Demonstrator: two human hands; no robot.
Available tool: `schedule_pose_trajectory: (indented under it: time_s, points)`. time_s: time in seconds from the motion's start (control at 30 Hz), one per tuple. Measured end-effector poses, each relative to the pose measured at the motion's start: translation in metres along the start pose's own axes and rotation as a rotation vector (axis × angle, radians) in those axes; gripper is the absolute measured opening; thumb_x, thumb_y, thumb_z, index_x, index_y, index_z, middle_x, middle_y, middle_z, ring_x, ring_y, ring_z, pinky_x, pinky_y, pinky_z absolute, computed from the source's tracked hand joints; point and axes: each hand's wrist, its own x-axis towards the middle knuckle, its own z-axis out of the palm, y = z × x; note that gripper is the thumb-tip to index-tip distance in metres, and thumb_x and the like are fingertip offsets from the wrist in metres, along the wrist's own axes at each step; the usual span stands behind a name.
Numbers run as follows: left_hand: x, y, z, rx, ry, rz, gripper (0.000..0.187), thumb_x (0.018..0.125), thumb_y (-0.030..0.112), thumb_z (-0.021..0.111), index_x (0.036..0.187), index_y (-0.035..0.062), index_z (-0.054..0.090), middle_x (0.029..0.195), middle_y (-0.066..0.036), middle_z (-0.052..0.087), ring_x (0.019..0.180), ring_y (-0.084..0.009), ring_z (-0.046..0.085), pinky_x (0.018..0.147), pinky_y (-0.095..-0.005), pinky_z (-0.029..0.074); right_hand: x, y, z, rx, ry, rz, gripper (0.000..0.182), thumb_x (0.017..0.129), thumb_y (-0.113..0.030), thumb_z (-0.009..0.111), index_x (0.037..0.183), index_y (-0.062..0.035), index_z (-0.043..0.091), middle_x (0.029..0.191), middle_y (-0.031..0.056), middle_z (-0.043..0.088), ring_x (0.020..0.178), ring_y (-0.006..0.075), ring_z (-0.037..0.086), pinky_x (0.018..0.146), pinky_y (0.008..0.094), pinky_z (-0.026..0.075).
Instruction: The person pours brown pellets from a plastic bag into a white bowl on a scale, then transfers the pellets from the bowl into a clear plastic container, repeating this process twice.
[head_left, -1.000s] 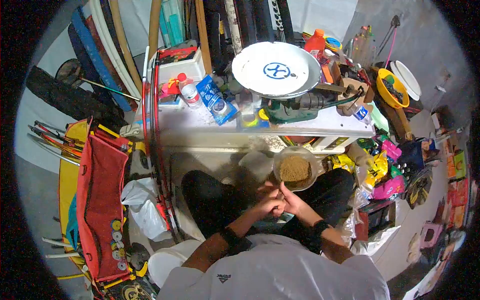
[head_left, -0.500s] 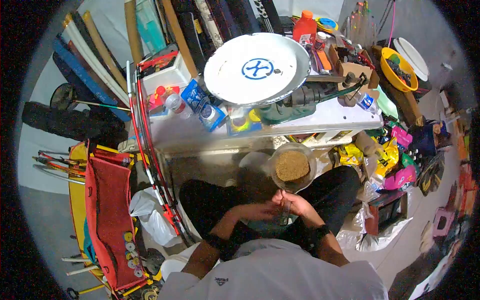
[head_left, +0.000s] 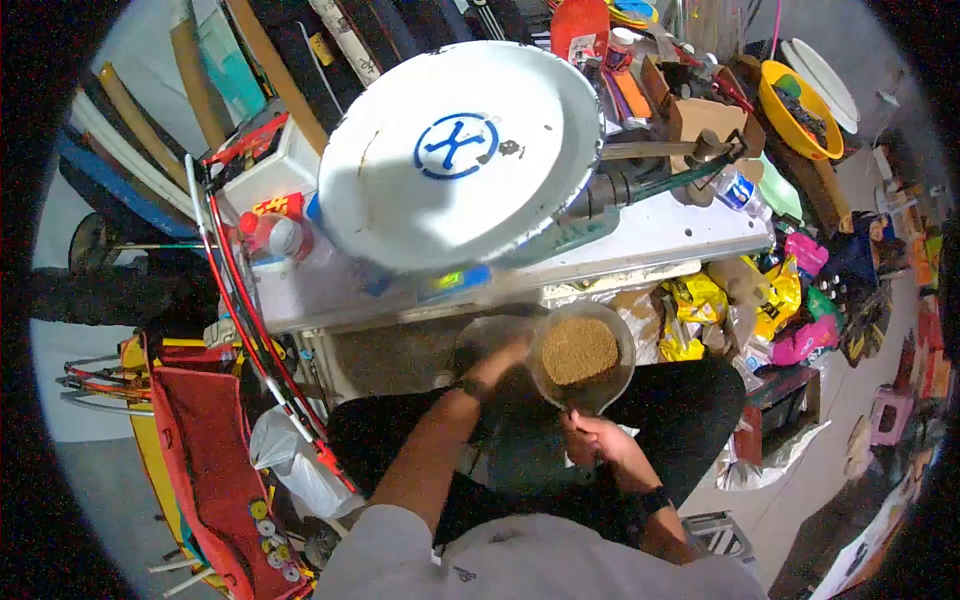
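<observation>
My right hand (head_left: 598,438) is closed around the handle of a round, clear-walled scoop (head_left: 626,368). Tan pellets or grain (head_left: 580,352) lie inside the scoop, which is over my lap. My left hand (head_left: 506,357) reaches forward, just left of the scoop, beside a dim round bowl-like thing (head_left: 475,335) below the table edge. Motion blurs its fingers, so their grip does not show. On the table ahead, a large white enamel basin (head_left: 385,190) with a blue mark sits tilted in view over a green device (head_left: 560,240).
Red and white rods (head_left: 265,345) lean at my left, near a white plastic bag (head_left: 290,455) and a red fabric holder (head_left: 205,430). Yellow packets (head_left: 698,303) and pink ones pile up at right. A yellow bowl (head_left: 805,135) stands farther back.
My left hand has left the scoop's handle area and moved forward and left. My right hand keeps holding the scoop. The camera view has shifted, so the basin appears larger and farther left.
</observation>
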Motion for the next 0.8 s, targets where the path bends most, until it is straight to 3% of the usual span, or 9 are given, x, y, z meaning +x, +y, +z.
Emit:
schedule_pose_trajectory:
  time_s: [0.07,0.1,0.13,0.23,0.33,0.43,0.8]
  points:
    - [0.002,0.000,0.020,0.072,-0.024,-0.084,0.038,0.077,0.038,0.060,0.095,0.0052,0.057,0.085,-0.015,0.062,0.076,-0.0320,0.060,0.069,-0.0431,0.049,-0.002,0.009,-0.009,-0.078,0.286,0.067,0.030,0.094,-0.040,0.040,0.078,-0.0158,0.042,0.048,-0.0099,0.029,0.039,0.0049,0.025,0.040,0.0234,0.022]
    - [0.005,-0.003,0.030,0.111,-0.010,-0.133,0.038,0.077,0.038,0.060,0.095,0.0049,0.057,0.085,-0.015,0.062,0.076,-0.0321,0.060,0.070,-0.0432,0.049,-0.007,-0.002,0.019,0.062,0.392,0.112,0.031,0.093,-0.042,0.042,0.076,-0.0161,0.041,0.047,-0.0101,0.030,0.039,0.0050,0.026,0.041,0.0236,0.022]
    - [0.010,-0.006,0.041,0.145,0.008,-0.172,0.038,0.077,0.038,0.061,0.094,0.0046,0.057,0.085,-0.015,0.062,0.076,-0.0321,0.060,0.070,-0.0432,0.049,-0.007,0.001,0.010,0.062,0.404,0.120,0.031,0.093,-0.042,0.042,0.076,-0.0161,0.041,0.047,-0.0101,0.030,0.039,0.0050,0.026,0.041,0.0236,0.022]
    - [0.026,-0.016,0.066,0.206,0.055,-0.231,0.038,0.076,0.037,0.062,0.093,0.0037,0.057,0.084,-0.016,0.061,0.077,-0.0323,0.060,0.070,-0.0433,0.048,-0.015,0.007,0.001,-0.110,0.333,0.063,0.032,0.091,-0.045,0.045,0.076,-0.0166,0.040,0.048,-0.0106,0.029,0.040,0.0047,0.026,0.042,0.0229,0.023]
    - [0.043,-0.025,0.073,0.214,0.097,-0.256,0.038,0.075,0.036,0.063,0.091,0.0028,0.057,0.083,-0.016,0.061,0.078,-0.0324,0.059,0.070,-0.0435,0.048,-0.017,0.010,-0.005,0.067,0.256,0.071,0.029,0.092,-0.042,0.044,0.081,-0.0159,0.042,0.049,-0.0105,0.028,0.040,0.0039,0.026,0.043,0.0227,0.024]
    - [0.049,-0.032,0.070,0.215,0.137,-0.289,0.038,0.074,0.036,0.064,0.090,0.0019,0.057,0.083,-0.016,0.061,0.078,-0.0326,0.059,0.071,-0.0436,0.048,-0.019,0.012,-0.015,0.119,0.314,0.087,0.028,0.093,-0.041,0.042,0.083,-0.0156,0.043,0.049,-0.0103,0.028,0.041,0.0034,0.027,0.043,0.0226,0.024]
    - [0.006,-0.065,0.041,0.178,0.278,-0.464,0.038,0.071,0.033,0.068,0.084,-0.0014,0.058,0.080,-0.018,0.060,0.080,-0.0332,0.059,0.072,-0.0441,0.047,-0.005,0.004,-0.002,0.062,0.158,0.045,0.028,0.094,-0.040,0.042,0.083,-0.0142,0.043,0.049,-0.0110,0.028,0.038,0.0021,0.025,0.041,0.0214,0.023]
